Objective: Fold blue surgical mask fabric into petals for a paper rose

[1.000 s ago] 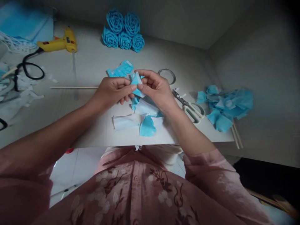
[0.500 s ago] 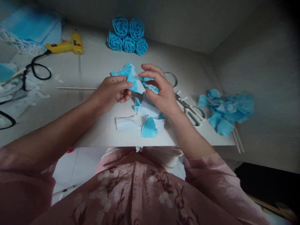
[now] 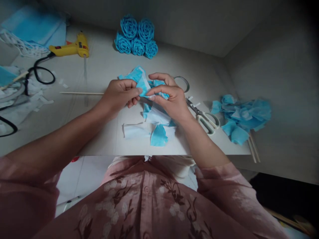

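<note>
Right hand point(image 3: 175, 101) just closed its spread fingers point(image 3: 160, 89) onto the blue piece point(image 3: 142, 87) near its lower corner, so it's held from both sides again. Left hand point(image 3: 119, 95) pinches the opposite side, thumb on top; forearms angle in over the near edge of the worktop point(image 3: 104, 141), piece around mid-top.

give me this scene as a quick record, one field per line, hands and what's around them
left hand: pinching a blue-and-white piece
right hand: thumb and forefinger at the piece's lower right edge
in front of hands: loose scraps, one blue
right side: scissors, heap of blue pieces
left side: thin stick, yellow glue gun
back: five blue roses, grouped in two rows
</note>
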{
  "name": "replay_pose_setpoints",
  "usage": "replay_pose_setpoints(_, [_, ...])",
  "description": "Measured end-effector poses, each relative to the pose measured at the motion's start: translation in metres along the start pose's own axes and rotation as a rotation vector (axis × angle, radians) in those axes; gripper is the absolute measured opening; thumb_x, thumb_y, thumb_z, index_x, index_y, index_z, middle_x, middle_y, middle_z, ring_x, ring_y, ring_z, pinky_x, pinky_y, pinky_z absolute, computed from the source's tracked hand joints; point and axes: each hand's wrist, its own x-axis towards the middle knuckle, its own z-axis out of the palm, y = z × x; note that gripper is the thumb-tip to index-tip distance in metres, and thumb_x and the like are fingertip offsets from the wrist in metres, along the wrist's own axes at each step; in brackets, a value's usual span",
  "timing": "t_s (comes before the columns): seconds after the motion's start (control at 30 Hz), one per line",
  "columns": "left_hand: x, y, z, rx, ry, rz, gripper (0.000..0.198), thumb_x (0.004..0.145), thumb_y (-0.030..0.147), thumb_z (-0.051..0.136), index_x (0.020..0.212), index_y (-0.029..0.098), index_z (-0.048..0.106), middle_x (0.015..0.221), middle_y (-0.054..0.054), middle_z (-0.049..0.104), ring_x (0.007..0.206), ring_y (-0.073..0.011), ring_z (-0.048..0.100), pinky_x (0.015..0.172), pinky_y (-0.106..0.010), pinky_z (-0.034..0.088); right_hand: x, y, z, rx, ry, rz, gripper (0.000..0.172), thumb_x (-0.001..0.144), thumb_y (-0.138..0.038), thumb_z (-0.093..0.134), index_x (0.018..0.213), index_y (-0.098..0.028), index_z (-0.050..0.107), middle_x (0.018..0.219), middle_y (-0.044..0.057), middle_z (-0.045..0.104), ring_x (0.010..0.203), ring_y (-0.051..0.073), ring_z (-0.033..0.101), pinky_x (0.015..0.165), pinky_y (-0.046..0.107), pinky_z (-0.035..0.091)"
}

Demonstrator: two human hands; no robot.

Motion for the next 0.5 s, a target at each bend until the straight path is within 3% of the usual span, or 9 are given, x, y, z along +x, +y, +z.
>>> replay_pose_setpoints(0.2, [0.0004,-0.0024,-0.0004,0.039,0.010,0.055,0.030,0.092,0.015,0.069,0.064,0.018,0.058,0.057,0.005,0.060,0.045,-0.0039,0.046,0.047,-0.023,0.031,0.0003,0.0019,-0.0005,0.035,-0.020,-0.028,0.015,0.101,-0.039,0.071,0.103,-0.030,0.083,0.137,0.005,0.070,0.138,0.028,0.064,0.121,0.057,0.047])
replay_pose_setpoints(0.5, [-0.0010,-0.0016,0.0027,0.080,0.035,0.099,0.029,0.086,0.016,0.072,0.060,0.019,0.059,0.056,0.001,0.060,0.044,-0.0079,0.046,0.045,-0.024,0.032,0.0004,-0.0061,-0.0015,0.137,-0.012,0.057,0.027,0.098,-0.051,0.073,0.100,-0.025,0.081,0.132,0.008,0.073,0.133,0.027,0.067,0.118,0.053,0.051])
